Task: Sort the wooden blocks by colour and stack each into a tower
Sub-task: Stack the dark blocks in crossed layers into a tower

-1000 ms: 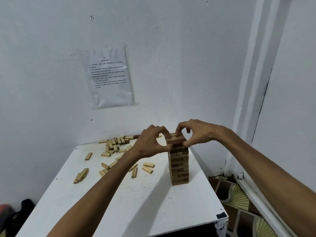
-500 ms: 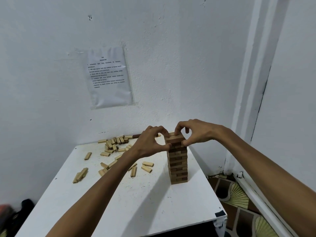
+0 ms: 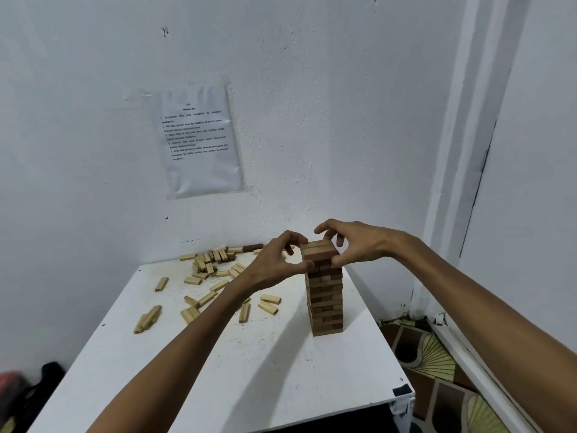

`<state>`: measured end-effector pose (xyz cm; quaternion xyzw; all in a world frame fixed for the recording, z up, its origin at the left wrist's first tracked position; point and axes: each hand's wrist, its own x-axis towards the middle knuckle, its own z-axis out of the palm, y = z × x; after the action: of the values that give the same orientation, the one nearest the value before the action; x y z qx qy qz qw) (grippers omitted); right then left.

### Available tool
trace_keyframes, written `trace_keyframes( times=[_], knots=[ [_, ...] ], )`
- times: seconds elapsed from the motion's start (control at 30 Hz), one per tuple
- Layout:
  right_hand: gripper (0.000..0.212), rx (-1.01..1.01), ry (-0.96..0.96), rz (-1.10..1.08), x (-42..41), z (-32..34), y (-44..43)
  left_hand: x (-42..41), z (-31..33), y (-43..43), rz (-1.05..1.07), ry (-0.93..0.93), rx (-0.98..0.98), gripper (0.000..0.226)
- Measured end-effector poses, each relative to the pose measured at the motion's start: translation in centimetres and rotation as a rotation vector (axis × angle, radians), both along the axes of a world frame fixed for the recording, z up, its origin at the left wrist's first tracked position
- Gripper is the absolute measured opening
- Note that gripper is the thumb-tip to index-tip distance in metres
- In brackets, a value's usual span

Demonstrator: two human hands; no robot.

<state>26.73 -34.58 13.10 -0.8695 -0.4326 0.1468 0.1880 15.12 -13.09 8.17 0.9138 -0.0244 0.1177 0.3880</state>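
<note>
A tall tower of dark brown wooden blocks (image 3: 324, 295) stands on the right part of the white table (image 3: 249, 364). My left hand (image 3: 278, 264) pinches the tower's top layers from the left, thumb and fingers curled against them. On the other side my right hand (image 3: 352, 242) pinches the same top layers, thumb on the front and fingers over the top. Several loose light wooden blocks (image 3: 206, 267) lie scattered at the table's back left. One dark block (image 3: 253, 247) lies by the wall.
The table sits in a corner, white walls behind and to the left. A printed sheet (image 3: 199, 140) is taped to the wall. A patterned mat (image 3: 437, 364) covers the floor on the right, and dark bags (image 3: 28, 395) lie at bottom left.
Both hands have stayed on the tower's top layers; the fingers have shifted only slightly. The tower stands as before.
</note>
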Motion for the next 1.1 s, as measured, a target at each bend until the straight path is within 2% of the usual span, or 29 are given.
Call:
trace_keyframes(
  times=[0.43, 0.63, 0.93, 1.1],
  knots=[
    [0.086, 0.03, 0.028, 0.003, 0.4, -0.6, 0.2, 0.0, -0.7, 0.6, -0.002, -0.021, -0.049, 0.062],
    [0.083, 0.037, 0.023, 0.004, 0.5, -0.8, 0.1, 0.1, -0.9, 0.7, -0.004, -0.018, -0.064, 0.063],
    [0.091, -0.008, 0.023, 0.028, 0.2, -0.6, -0.4, -0.1, -1.2, 0.6, 0.018, 0.03, -0.065, 0.086],
    [0.091, 0.014, 0.04, 0.015, 0.1, -0.7, -0.6, 0.3, -1.9, 0.4, 0.045, -0.01, -0.073, 0.084]
  ],
)
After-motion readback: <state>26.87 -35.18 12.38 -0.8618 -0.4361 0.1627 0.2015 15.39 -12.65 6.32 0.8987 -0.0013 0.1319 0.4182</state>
